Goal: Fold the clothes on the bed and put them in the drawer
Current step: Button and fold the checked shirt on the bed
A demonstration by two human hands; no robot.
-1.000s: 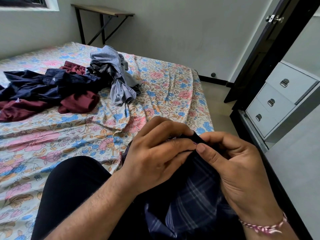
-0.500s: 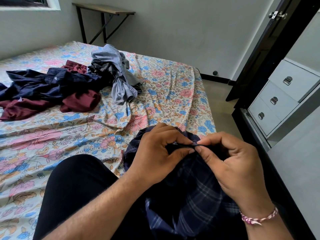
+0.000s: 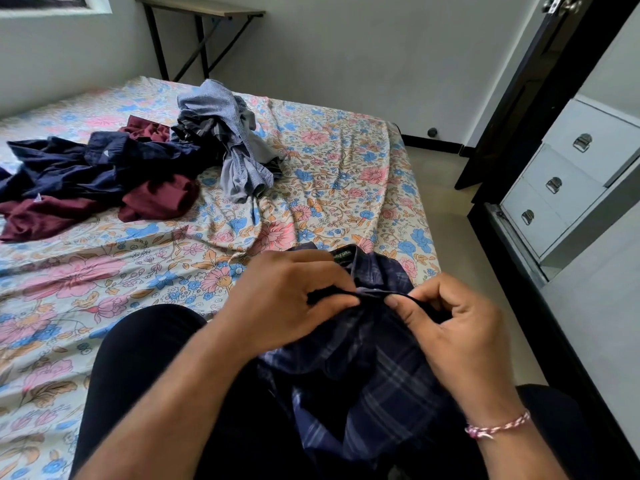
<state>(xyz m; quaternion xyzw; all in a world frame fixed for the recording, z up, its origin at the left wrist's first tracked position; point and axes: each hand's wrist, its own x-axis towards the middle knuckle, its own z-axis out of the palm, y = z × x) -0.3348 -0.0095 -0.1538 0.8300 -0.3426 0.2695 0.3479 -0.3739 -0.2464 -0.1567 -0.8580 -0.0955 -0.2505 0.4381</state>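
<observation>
A dark blue plaid shirt point(image 3: 374, 372) lies bunched on my lap at the bed's near edge, its collar label facing up. My left hand point(image 3: 287, 303) and my right hand point(image 3: 450, 327) both pinch a dark edge of this shirt, stretched taut between them. Further back on the floral bedsheet point(image 3: 329, 188) lie unfolded clothes: a navy garment point(image 3: 86, 168), maroon garments point(image 3: 152, 199) and a grey-blue heap point(image 3: 228, 133). A white chest of drawers point(image 3: 568, 178) stands to the right, all three drawers closed.
A strip of bare floor point(image 3: 450, 216) runs between the bed and the drawers. A dark door point(image 3: 519, 91) stands open beside the chest. A folding table point(image 3: 201, 8) sits against the far wall.
My hands have moved apart a little, stretching the shirt's edge between them. More of the shirt's collar now shows on the bed.
</observation>
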